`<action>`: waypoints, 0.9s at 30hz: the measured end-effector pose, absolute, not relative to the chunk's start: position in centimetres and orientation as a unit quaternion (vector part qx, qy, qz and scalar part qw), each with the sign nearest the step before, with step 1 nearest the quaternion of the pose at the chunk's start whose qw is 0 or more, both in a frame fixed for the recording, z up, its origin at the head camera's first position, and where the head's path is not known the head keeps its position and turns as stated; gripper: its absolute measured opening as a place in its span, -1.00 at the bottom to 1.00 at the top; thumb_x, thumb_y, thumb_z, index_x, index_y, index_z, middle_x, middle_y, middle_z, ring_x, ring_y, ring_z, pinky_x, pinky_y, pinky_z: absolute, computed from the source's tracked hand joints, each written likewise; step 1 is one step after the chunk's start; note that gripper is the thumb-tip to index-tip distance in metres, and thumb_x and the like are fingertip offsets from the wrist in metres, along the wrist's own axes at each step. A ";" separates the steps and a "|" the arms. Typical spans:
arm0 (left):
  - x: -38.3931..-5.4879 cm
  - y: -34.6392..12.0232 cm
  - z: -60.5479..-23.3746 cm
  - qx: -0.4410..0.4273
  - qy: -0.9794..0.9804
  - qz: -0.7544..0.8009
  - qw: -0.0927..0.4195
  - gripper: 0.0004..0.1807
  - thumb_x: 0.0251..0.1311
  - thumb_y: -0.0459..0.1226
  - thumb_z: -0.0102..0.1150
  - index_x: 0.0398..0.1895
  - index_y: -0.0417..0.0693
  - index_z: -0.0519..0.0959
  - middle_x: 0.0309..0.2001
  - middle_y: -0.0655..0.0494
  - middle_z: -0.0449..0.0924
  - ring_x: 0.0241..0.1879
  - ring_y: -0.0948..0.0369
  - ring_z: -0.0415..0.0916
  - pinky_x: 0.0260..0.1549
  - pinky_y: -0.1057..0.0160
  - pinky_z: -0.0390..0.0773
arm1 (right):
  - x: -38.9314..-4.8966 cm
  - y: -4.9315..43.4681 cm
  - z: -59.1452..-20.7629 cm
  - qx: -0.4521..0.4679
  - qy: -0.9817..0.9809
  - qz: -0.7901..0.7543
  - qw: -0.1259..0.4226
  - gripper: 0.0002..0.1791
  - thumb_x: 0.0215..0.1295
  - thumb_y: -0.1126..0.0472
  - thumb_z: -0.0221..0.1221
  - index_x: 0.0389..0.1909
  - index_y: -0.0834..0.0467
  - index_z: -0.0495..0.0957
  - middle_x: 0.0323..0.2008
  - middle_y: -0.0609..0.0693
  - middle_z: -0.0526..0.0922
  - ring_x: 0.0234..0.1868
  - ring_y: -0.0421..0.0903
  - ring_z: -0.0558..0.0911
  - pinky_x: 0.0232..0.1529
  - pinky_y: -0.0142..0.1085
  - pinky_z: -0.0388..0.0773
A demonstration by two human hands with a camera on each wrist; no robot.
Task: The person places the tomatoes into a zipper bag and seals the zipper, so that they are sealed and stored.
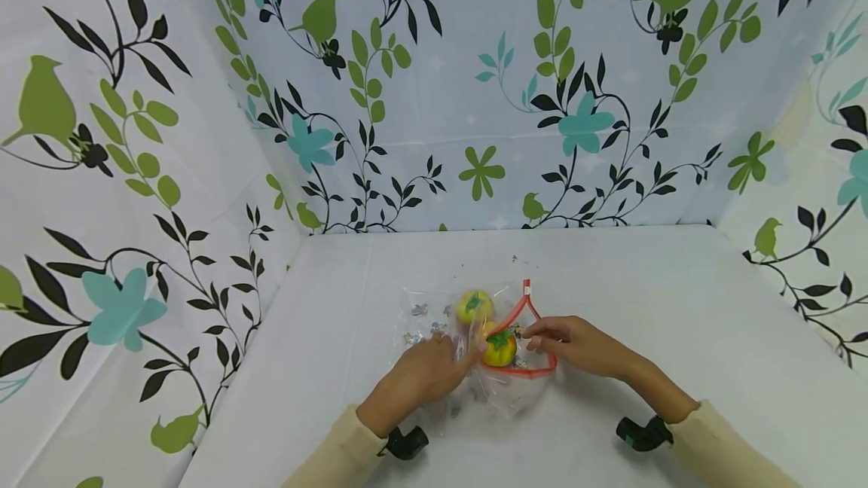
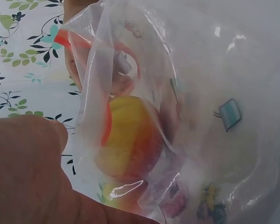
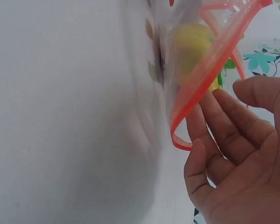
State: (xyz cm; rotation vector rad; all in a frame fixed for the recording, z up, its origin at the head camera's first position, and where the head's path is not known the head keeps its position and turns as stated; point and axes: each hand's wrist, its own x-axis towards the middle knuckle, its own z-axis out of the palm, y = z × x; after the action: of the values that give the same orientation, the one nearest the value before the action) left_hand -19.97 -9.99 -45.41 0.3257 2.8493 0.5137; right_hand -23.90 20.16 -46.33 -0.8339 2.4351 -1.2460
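Note:
A clear plastic zip bag (image 1: pixel 434 307) with a red zip edge lies on the white table, its mouth spread toward the right. One yellow round fruit with a green leafy top (image 1: pixel 499 350) is at the mouth; a second yellow-green fruit (image 1: pixel 475 307) lies behind it, under the clear film. My left hand (image 1: pixel 430 367) holds the bag beside the mouth, thumb toward the nearer fruit; its fingertips are partly hidden. My right hand (image 1: pixel 576 345) is at the mouth's right side. In the right wrist view its loosely bent fingers (image 3: pixel 228 121) reach behind the red zip edge (image 3: pixel 207 77), thumb apart.
The white table (image 1: pixel 644 285) spreads around the bag. A patterned cloth (image 1: pixel 434 96) with birds, leaves and flowers hangs behind and on both sides. Black wrist mounts (image 1: pixel 407 443) sit below the hands. Small printed motifs show on the bag's film.

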 end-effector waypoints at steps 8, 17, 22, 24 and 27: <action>-20.1 -10.4 -43.9 0.114 0.970 0.179 0.120 -0.03 0.54 0.37 -0.35 0.19 -0.38 0.61 -0.04 -0.15 0.72 -0.08 -0.03 0.69 0.08 -0.10 0.62 | -22.1 20.9 -45.4 -0.203 0.876 -0.424 0.105 -0.66 0.59 -0.05 0.15 -0.14 0.17 0.62 -0.38 0.00 0.65 -0.29 -0.02 0.59 -0.30 -0.32 0.53; -22.9 -10.4 -41.1 0.178 0.969 0.153 0.082 -0.50 0.64 -0.06 -0.07 0.18 -0.35 0.58 0.01 -0.20 0.71 -0.02 -0.07 0.68 0.07 -0.07 0.66 | -18.0 20.7 -44.6 -0.127 0.863 -0.437 0.220 -0.40 0.63 -0.23 -0.03 -0.30 0.22 0.62 -0.53 0.02 0.63 -0.42 -0.02 0.61 -0.47 -0.20 0.56; -26.6 -9.0 -39.8 0.232 0.959 0.136 0.092 -0.47 0.66 -0.12 -0.07 0.48 -0.26 0.42 0.42 -0.16 0.52 0.45 -0.05 0.44 0.44 -0.04 0.39 | -15.7 19.5 -45.2 -0.127 0.864 -0.427 0.234 -0.38 0.58 -0.27 0.04 -0.42 0.17 0.66 -0.56 -0.03 0.64 -0.50 -0.06 0.62 -0.53 -0.24 0.50; -28.2 -8.0 -39.4 0.246 0.955 0.128 0.108 -0.44 0.67 -0.11 -0.08 0.56 -0.20 0.35 0.51 -0.11 0.43 0.52 -0.02 0.34 0.50 -0.01 0.31 | -15.2 18.8 -45.6 -0.134 0.863 -0.427 0.234 -0.37 0.56 -0.27 0.06 -0.48 0.15 0.67 -0.59 -0.04 0.63 -0.53 -0.10 0.60 -0.55 -0.26 0.48; -30.5 -6.3 -39.2 0.264 0.948 0.120 0.134 -0.43 0.67 -0.10 -0.06 0.60 -0.14 0.30 0.54 -0.07 0.39 0.53 0.03 0.33 0.50 0.02 0.31 | -14.9 18.0 -46.2 -0.141 0.864 -0.425 0.230 -0.34 0.56 -0.29 0.06 -0.55 0.12 0.69 -0.64 -0.07 0.63 -0.57 -0.14 0.57 -0.58 -0.26 0.48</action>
State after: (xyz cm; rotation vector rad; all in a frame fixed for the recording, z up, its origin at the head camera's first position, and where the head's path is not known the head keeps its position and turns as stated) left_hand -30.47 -6.29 -39.19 0.7653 2.7479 0.3477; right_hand -14.95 17.99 -46.22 -0.3874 2.3773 -1.1691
